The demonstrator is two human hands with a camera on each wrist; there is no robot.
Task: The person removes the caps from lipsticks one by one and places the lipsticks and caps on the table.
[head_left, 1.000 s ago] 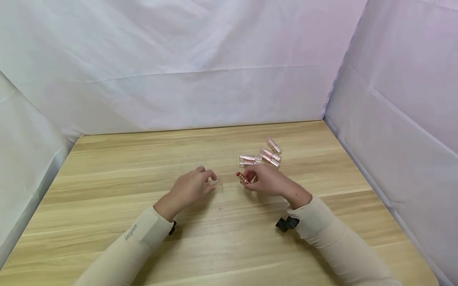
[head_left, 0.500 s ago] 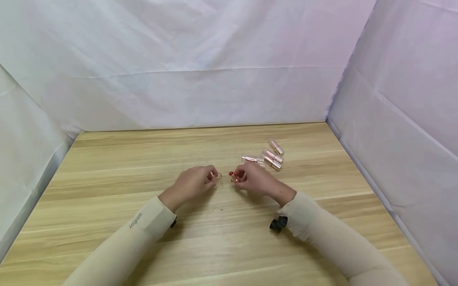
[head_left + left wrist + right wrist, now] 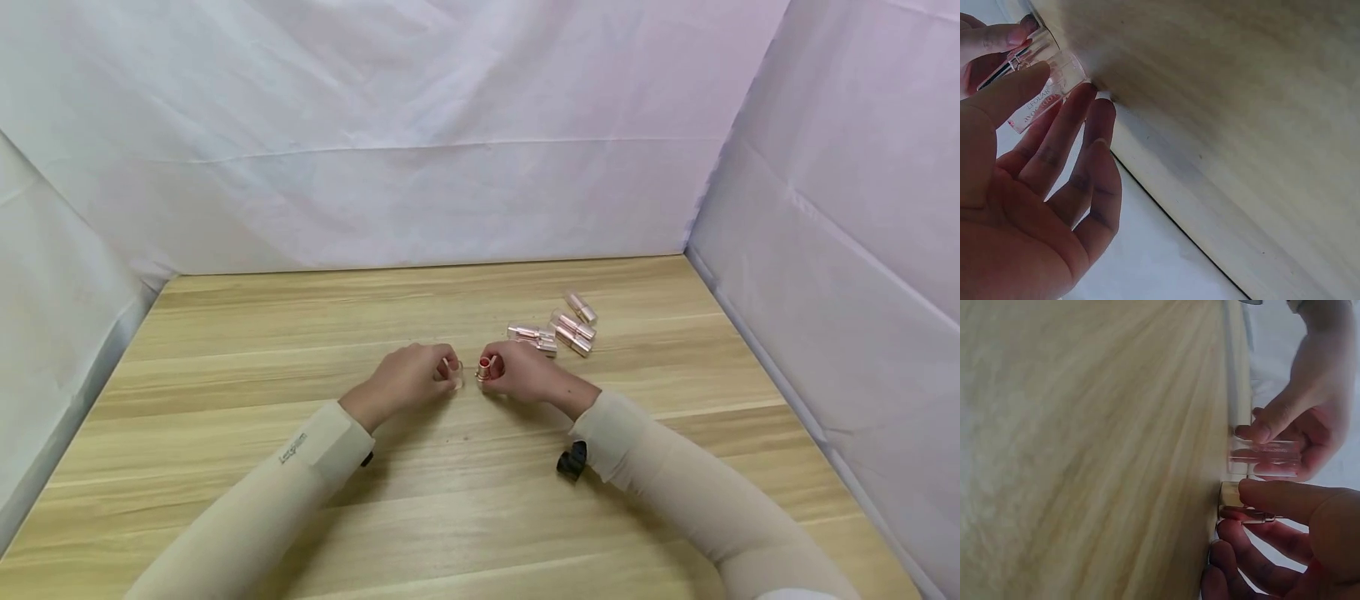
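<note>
Just left of the table's middle, my left hand (image 3: pixel 408 375) pinches a clear lipstick cap (image 3: pixel 1071 69) between thumb and fingers. Pale printing shows on the cap's wall in the left wrist view. Close to its right, my right hand (image 3: pixel 525 371) grips an uncapped lipstick (image 3: pixel 484 367) with a gold base and a red tip. The lipstick stands upright, its base at or very near the tabletop. In the right wrist view, a small gap separates the cap from the gold base (image 3: pixel 1231 495). Fingers hide part of both pieces.
Several capped lipsticks (image 3: pixel 573 337) with clear caps and rose-gold bases lie in a loose group beyond my right hand. The wood-grain table (image 3: pixel 480 517) is bounded by white cloth (image 3: pixel 420 208) at the back and sides.
My right hand has moved left with the lipstick, which has turned from tilted to upright. My left hand has shifted slightly right and away with the cap. The gap between them has narrowed.
</note>
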